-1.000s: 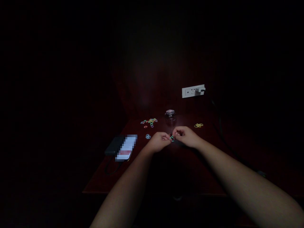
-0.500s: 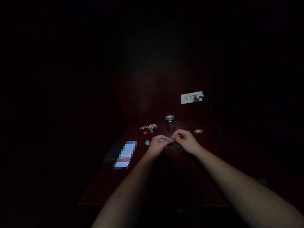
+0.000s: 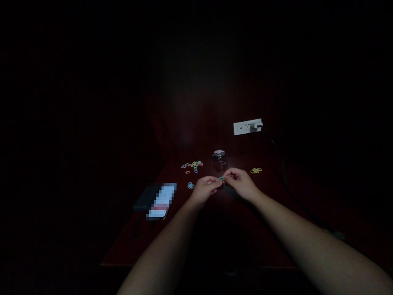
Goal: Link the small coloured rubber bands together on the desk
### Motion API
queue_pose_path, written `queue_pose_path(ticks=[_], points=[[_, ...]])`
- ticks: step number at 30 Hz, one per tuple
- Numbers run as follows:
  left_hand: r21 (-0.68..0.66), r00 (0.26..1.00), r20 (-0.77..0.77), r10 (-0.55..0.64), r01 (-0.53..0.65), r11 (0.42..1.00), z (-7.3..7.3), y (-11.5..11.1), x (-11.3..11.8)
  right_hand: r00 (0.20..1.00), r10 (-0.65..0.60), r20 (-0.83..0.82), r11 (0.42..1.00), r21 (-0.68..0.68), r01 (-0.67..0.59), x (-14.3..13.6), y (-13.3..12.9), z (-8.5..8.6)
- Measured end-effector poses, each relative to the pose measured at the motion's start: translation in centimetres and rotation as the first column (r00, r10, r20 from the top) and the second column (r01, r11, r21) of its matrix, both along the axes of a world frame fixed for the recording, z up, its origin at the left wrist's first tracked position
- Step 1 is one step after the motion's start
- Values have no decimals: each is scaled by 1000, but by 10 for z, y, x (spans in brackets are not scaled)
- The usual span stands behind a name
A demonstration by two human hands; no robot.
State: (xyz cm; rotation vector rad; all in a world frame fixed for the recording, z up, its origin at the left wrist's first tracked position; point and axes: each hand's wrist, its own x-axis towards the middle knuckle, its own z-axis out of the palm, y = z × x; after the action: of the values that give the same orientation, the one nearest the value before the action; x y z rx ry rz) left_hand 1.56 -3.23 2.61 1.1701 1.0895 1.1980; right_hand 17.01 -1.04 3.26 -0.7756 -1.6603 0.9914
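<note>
Between my two hands is a small green band, pinched at its left by my left hand and at its right by my right hand. Both hands are above the dark red table, fingertips nearly touching. A few blue bands lie just left of my left hand. Farther back, a loose group of mixed-colour bands is spread out. Yellow bands lie to the right of my right hand. Behind my hands stands a clear jar with a patterned lid.
At the left of the table lie a dark flat object and a phone with a blurred screen, with a cable beside them. A white wall socket holds a plug, its dark cable running down the right side.
The green band shows as a slightly more open loop between my fingertips. My hands have otherwise hardly moved.
</note>
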Motion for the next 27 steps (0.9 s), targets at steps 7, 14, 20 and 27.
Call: queue_pose_path(ticks=[7,14,20,27], points=[[48,998,-69,-3,6,999,1,0,-1,1000,2,-20,1000,-10,-3,0,0,1],[85,998,-56,-21,26,996,-2,3,-2,999,18,-36,1000,-18,-18,0,-1,2],[94,995,-81,-50,57,994,-2,3,-1,1000,13,-14,1000,-20,-13,0,-2,3],[107,994,-99,-35,46,993,-1,1,1,1000,19,19,1000,-9,-19,2,-2,2]])
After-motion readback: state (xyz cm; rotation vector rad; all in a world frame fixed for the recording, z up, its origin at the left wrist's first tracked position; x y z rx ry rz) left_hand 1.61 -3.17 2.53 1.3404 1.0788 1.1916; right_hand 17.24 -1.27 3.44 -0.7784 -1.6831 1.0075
